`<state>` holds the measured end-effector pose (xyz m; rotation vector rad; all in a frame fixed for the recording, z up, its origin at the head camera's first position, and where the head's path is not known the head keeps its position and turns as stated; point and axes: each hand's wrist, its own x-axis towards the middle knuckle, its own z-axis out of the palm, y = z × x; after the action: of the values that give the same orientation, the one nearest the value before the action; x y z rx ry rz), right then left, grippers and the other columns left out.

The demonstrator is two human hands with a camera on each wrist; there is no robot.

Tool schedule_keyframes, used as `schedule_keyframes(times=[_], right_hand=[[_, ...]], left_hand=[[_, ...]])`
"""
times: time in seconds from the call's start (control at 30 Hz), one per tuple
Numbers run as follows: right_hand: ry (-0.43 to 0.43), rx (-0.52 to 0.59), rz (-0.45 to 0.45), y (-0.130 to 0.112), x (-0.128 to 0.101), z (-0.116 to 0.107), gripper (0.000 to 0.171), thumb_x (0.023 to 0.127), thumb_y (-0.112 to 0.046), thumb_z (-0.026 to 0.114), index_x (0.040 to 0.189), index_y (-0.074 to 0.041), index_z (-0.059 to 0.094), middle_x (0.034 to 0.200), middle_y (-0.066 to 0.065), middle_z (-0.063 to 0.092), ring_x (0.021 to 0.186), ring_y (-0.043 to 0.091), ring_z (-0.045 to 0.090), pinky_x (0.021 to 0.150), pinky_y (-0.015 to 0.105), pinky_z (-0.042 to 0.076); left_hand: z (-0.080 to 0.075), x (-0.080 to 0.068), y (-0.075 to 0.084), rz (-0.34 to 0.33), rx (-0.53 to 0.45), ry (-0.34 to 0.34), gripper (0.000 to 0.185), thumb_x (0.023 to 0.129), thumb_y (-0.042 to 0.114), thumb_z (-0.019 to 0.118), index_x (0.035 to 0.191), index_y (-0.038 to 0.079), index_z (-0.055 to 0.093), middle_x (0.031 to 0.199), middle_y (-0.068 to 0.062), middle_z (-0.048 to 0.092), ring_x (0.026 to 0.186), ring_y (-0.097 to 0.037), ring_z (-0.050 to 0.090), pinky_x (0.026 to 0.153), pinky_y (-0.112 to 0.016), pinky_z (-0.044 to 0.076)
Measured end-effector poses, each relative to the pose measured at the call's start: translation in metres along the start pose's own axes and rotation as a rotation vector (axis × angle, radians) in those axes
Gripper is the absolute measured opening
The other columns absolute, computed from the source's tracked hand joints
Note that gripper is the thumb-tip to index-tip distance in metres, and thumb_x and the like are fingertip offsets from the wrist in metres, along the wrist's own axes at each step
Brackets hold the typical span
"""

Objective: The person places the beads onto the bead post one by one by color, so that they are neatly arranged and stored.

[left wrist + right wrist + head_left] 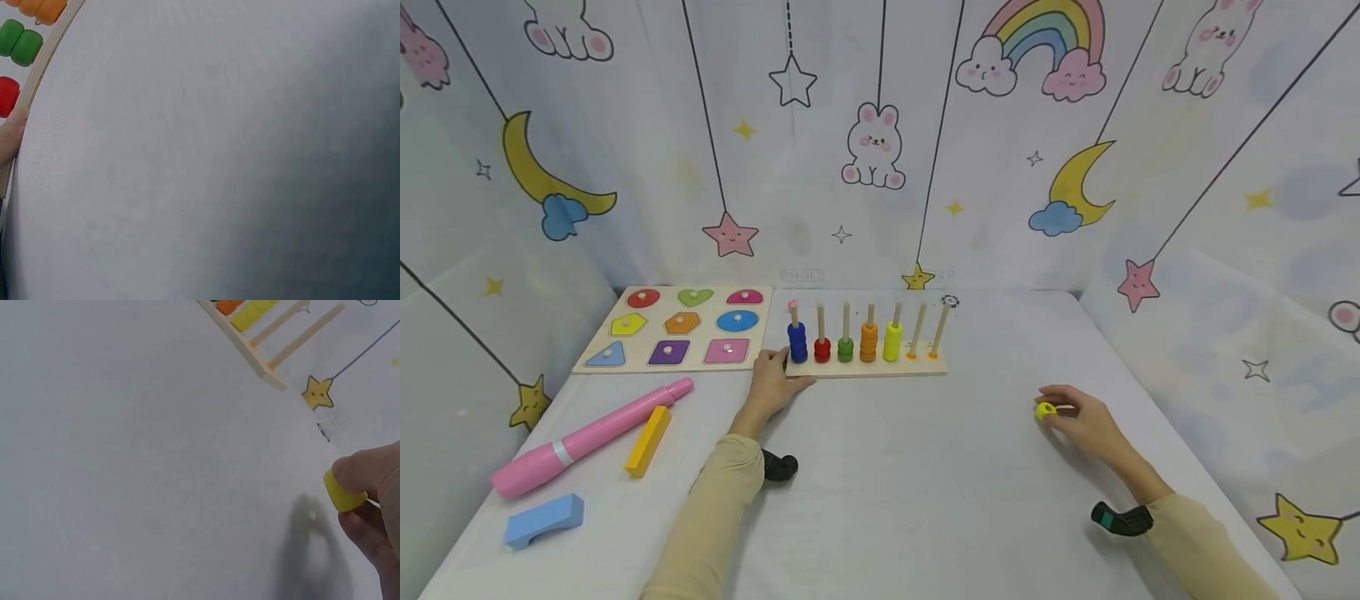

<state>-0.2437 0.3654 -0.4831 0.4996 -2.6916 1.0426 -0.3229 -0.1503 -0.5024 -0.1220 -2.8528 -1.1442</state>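
A wooden peg board [868,374] carries a row of upright pegs. Blue beads [797,342], red beads [822,351], green beads [846,350], orange beads [868,342] and yellow beads [892,342] are stacked on its pegs; the two rightmost pegs are bare. My left hand [770,387] grips the board's left end, its thumb along the front edge; the left wrist view shows only the thumb [12,134] there. Off to the right, my right hand [1086,423] pinches a yellow bead [343,492] between thumb and fingers, above the table and apart from the board.
Behind and left lies a shape puzzle board [597,357] with knobbed pieces. A pink tube-like object [602,435], a yellow block [648,442] and a blue arched block [545,520] lie at the left. A patterned curtain [820,192] closes off the back and sides.
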Motion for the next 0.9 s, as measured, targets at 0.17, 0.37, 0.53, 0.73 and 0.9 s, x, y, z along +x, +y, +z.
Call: schedule_keyframes(times=[0.17, 0.37, 0.53, 0.73, 0.9], right_hand=[[0.031, 0.036, -0.060, -0.033, 0.030, -0.006, 0.039, 0.081, 0.008, 0.067, 0.118, 0.007, 0.056, 0.106, 0.021, 0.065, 0.097, 0.035, 0.061, 0.080, 0.042, 0.050], [0.042, 0.075, -0.082, -0.065, 0.070, -0.005, 0.036, 0.083, 0.006, 0.066, 0.118, 0.007, 0.056, 0.108, 0.025, 0.063, 0.099, 0.039, 0.059, 0.082, 0.044, 0.049], [0.062, 0.087, -0.106, -0.060, 0.109, 0.011, 0.038, 0.086, -0.004, 0.067, 0.122, 0.001, 0.056, 0.112, 0.019, 0.064, 0.103, 0.032, 0.060, 0.085, 0.035, 0.050], [0.113, 0.088, -0.102, -0.087, 0.151, 0.026, 0.036, 0.088, -0.008, 0.066, 0.123, -0.003, 0.055, 0.115, 0.012, 0.063, 0.107, 0.024, 0.058, 0.090, 0.037, 0.048], [0.124, 0.104, -0.138, -0.110, 0.180, 0.033, 0.035, 0.089, -0.006, 0.064, 0.123, -0.001, 0.055, 0.116, 0.012, 0.062, 0.108, 0.024, 0.058, 0.090, 0.036, 0.048]], left_hand=[[0.000, 0.000, 0.003, 0.011, -0.002, 0.009, 0.083, 0.082, 0.030, 0.075, 0.137, -0.016, 0.034, 0.127, -0.034, 0.035, 0.118, -0.044, 0.034, 0.099, -0.051, 0.033], [0.000, -0.001, 0.003, 0.012, 0.001, 0.009, 0.082, 0.082, 0.029, 0.074, 0.137, -0.016, 0.034, 0.127, -0.035, 0.035, 0.118, -0.044, 0.034, 0.099, -0.051, 0.032], [-0.001, -0.002, 0.003, -0.008, -0.006, -0.009, 0.083, 0.082, 0.030, 0.074, 0.138, -0.015, 0.033, 0.129, -0.035, 0.033, 0.119, -0.044, 0.033, 0.100, -0.051, 0.032], [0.001, -0.002, 0.002, -0.024, -0.015, -0.011, 0.083, 0.082, 0.030, 0.075, 0.139, -0.014, 0.032, 0.130, -0.033, 0.033, 0.120, -0.043, 0.033, 0.100, -0.050, 0.032], [0.001, 0.000, 0.001, -0.014, -0.016, -0.005, 0.084, 0.082, 0.031, 0.075, 0.139, -0.014, 0.033, 0.129, -0.033, 0.034, 0.119, -0.043, 0.033, 0.100, -0.050, 0.032]])
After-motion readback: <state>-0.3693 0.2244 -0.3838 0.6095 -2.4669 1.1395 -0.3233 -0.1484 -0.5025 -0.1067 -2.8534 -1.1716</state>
